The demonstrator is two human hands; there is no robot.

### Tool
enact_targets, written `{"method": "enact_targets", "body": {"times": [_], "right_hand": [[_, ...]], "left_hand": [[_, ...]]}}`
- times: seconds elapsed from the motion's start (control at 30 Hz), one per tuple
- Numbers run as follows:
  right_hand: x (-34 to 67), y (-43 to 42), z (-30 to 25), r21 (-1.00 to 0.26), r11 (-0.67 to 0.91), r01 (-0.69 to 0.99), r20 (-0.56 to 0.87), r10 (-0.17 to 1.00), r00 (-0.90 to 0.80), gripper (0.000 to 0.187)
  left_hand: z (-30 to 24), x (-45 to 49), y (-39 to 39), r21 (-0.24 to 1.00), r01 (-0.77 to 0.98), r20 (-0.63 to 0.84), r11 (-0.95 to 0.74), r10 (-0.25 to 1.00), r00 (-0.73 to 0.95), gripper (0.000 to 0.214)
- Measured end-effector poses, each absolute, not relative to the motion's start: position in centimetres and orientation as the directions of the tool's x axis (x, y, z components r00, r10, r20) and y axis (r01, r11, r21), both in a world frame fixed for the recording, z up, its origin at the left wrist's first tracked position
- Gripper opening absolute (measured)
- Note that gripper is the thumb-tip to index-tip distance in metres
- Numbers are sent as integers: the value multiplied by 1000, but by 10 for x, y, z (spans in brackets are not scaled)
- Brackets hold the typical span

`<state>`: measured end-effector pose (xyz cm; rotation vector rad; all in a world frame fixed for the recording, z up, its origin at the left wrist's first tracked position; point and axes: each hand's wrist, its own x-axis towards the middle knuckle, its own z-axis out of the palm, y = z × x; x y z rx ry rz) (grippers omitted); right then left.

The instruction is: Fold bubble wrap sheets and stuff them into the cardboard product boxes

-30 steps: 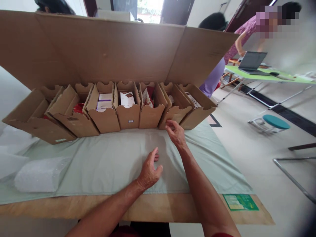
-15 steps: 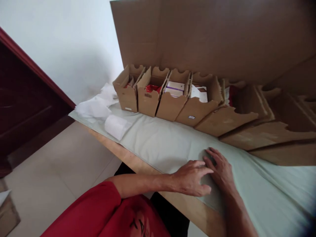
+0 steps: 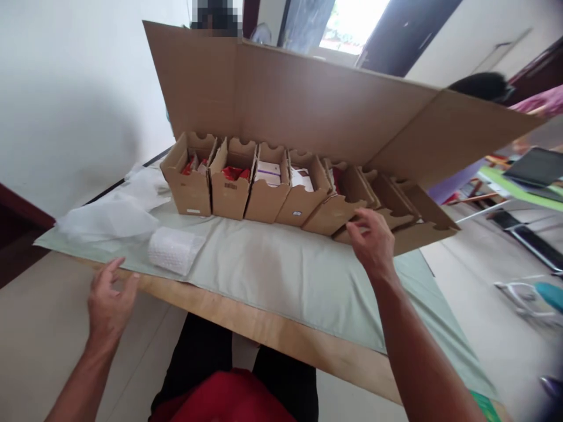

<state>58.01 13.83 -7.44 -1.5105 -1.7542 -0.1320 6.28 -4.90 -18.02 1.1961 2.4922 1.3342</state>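
Down at the lower left, my left hand is spread with nothing in it, near the translucent white bubble-wrap bundle left of centre. I expect that to be light and squashy, best cupped around its rounded sides. Right of centre, my right hand curls loosely and looks empty; on my feed I cannot tell whether it touches the brown cardboard bins behind, probably stiff, best gripped by their notched rims.

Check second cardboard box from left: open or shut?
Open: the second cardboard box has no cover over its top, and a red item shows inside.
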Motion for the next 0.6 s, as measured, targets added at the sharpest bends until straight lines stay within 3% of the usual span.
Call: {"method": "enact_targets", "body": {"times": [0.07, 0.13, 0.2, 0.27, 0.4, 0.6], "right_hand": [[577, 166, -58, -349, 213, 912, 575, 818, 29, 48], [572, 190, -50, -281, 96, 955, 449, 892, 43, 47], [567, 205, -45, -213, -6, 977, 335, 939, 79, 30], [563, 208, -42, -183, -44, 982, 309, 946, 100, 11], [568, 177, -41, -171, -6, 985, 337, 939, 65, 2], [587, 47, -58, -166, 188, 968, 465, 881, -91, 15]], "left_hand": [[-184, 53, -40, 766, 525, 198, 372, 640, -742, 53], [-185, 57, -29, 810, 454, 118, 371, 656, -746, 61], [-186, 65, -17, 853, 400, 69, 334, 690, -721, 71], [-188, 72, -7, 885, 371, 63, 281, 717, -694, 80], [-198, 71, 6, 880, 385, 73, 280, 720, -690, 82], [-199, 65, 9, 813, 488, 125, 319, 722, -680, 68]]}}
